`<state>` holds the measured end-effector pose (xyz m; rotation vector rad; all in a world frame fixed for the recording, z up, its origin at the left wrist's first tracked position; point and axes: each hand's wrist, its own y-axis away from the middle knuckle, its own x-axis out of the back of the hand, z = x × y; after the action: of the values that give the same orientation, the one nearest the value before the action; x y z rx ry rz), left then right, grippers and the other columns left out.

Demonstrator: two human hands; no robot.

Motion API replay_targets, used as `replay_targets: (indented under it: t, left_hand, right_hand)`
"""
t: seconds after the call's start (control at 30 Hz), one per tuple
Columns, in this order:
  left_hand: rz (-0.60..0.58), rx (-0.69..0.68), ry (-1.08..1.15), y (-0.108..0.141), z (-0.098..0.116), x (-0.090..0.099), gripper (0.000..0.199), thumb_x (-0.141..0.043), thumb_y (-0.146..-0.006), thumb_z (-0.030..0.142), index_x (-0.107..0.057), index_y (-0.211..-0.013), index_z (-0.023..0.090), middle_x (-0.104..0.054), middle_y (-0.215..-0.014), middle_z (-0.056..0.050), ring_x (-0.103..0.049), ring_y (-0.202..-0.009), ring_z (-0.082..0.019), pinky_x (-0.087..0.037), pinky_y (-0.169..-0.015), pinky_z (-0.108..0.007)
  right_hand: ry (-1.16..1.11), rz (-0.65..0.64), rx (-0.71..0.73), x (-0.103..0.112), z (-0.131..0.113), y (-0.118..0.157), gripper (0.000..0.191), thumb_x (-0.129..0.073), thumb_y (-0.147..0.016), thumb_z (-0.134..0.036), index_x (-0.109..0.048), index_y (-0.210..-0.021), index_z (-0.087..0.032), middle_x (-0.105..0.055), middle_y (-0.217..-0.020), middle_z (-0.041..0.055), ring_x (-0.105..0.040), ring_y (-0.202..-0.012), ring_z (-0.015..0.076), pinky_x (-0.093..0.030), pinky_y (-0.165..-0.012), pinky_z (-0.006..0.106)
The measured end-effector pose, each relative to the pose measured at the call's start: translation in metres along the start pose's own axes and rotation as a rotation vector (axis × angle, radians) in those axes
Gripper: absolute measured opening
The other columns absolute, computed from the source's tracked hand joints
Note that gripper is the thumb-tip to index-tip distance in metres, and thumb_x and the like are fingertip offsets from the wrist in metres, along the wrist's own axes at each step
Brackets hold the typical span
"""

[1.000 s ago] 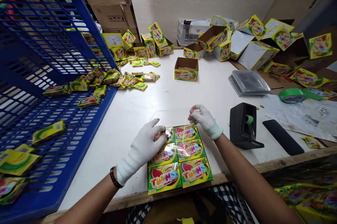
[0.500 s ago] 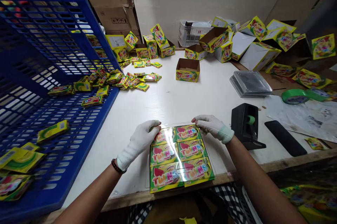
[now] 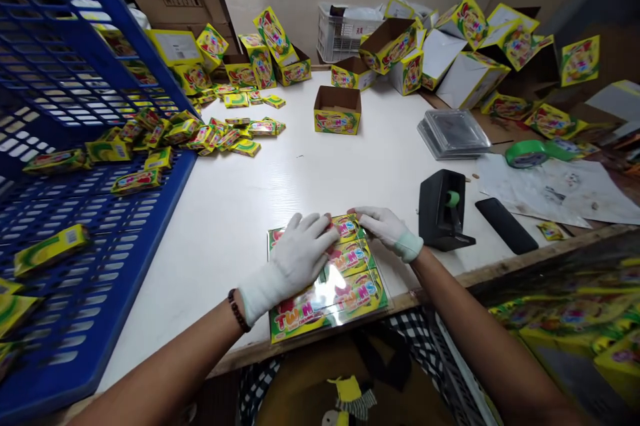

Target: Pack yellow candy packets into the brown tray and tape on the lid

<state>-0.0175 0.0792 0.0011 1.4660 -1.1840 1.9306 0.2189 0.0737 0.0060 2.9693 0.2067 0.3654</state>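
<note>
A clear plastic cover lies over a block of yellow-green TWINS packs at the table's front edge. My left hand, in a white glove with bare fingertips, rests flat on top of the cover, fingers spread, hiding the upper left packs. At the block's upper right corner, my right hand, gloved the same way, has its thumb and fingers on the edge of the cover. A dark beaded bracelet circles my left wrist.
A blue crate with small packs stands left. Beyond are an open box and piled boxes. Right are a tape dispenser, clear lids, a black phone and green tape.
My left hand has moved from the upper left corner onto the top of the cover and spread its fingers. My right hand stays at the upper right corner. The view has shifted.
</note>
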Motion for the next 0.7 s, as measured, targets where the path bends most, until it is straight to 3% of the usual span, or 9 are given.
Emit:
replay_targets:
  t: [0.1,0.23,0.33,0.43,0.5,0.57,0.7]
  left_hand:
    - [-0.042,-0.068,-0.015,-0.027,0.019,-0.005,0.032,-0.039,-0.098,0.034,-0.054,-0.121,0.018,-0.05,-0.134,-0.01,-0.046,-0.116,-0.029,-0.039,-0.094,-0.048]
    - [-0.076,-0.104,-0.083,-0.039,0.026,-0.007,0.042,-0.035,-0.099,0.042,-0.047,-0.135,0.024,-0.04,-0.145,-0.012,-0.046,-0.117,-0.033,-0.037,-0.09,-0.053]
    - [-0.113,-0.125,-0.114,-0.039,0.025,-0.002,0.049,-0.031,-0.099,0.053,-0.044,-0.14,0.029,-0.037,-0.146,-0.014,-0.045,-0.117,-0.036,-0.036,-0.088,-0.057]
    - [-0.14,-0.139,-0.096,-0.039,0.024,0.001,0.065,-0.033,-0.092,0.069,-0.043,-0.142,0.028,-0.037,-0.145,-0.015,-0.044,-0.118,-0.037,-0.035,-0.091,-0.058]
    - [-0.146,-0.141,-0.074,-0.04,0.024,0.0,0.075,-0.032,-0.088,0.077,-0.044,-0.142,0.028,-0.038,-0.144,-0.016,-0.044,-0.118,-0.037,-0.035,-0.092,-0.057]
    - [-0.145,-0.145,-0.062,-0.041,0.023,-0.001,0.078,-0.029,-0.087,0.08,-0.045,-0.142,0.027,-0.039,-0.143,-0.016,-0.044,-0.119,-0.038,-0.036,-0.092,-0.056]
    - [-0.138,-0.158,-0.063,-0.043,0.02,-0.004,0.074,-0.034,-0.088,0.075,-0.046,-0.143,0.027,-0.039,-0.143,-0.016,-0.044,-0.118,-0.037,-0.037,-0.092,-0.053]
  right_hand:
    - [0.118,0.015,0.039,0.001,0.001,0.019,0.047,-0.055,-0.079,-0.037,-0.059,-0.119,-0.012,-0.059,-0.088,0.0033,-0.049,-0.067,0.0104,-0.042,-0.059,0.024]
    - [0.232,0.043,-0.02,0.0,0.012,0.067,0.051,-0.054,-0.08,-0.023,-0.05,-0.131,-0.018,-0.057,-0.086,0.0002,-0.05,-0.066,0.0094,-0.043,-0.061,0.023]
    - [0.112,0.004,-0.118,-0.01,0.024,0.103,0.054,-0.059,-0.083,-0.031,-0.045,-0.134,-0.019,-0.055,-0.087,0.0001,-0.05,-0.062,0.0081,-0.045,-0.056,0.022]
    - [-0.075,0.062,-0.224,-0.021,0.033,0.126,0.054,-0.063,-0.082,-0.038,-0.046,-0.129,-0.017,-0.053,-0.09,0.0013,-0.052,-0.063,0.0089,-0.052,-0.058,0.026]
    - [-0.09,0.115,-0.204,-0.016,0.035,0.134,0.049,-0.063,-0.082,-0.038,-0.049,-0.124,-0.017,-0.056,-0.09,0.0021,-0.054,-0.065,0.0106,-0.053,-0.059,0.027]
    - [0.068,0.286,-0.076,0.004,0.034,0.136,0.042,-0.061,-0.084,-0.038,-0.056,-0.12,-0.017,-0.061,-0.091,0.004,-0.059,-0.072,0.0138,-0.052,-0.066,0.03]
    - [0.542,0.994,0.26,0.077,0.037,0.131,0.035,-0.053,-0.089,-0.043,-0.067,-0.105,-0.015,-0.064,-0.107,0.0105,-0.058,-0.103,0.0216,-0.046,-0.093,0.038]
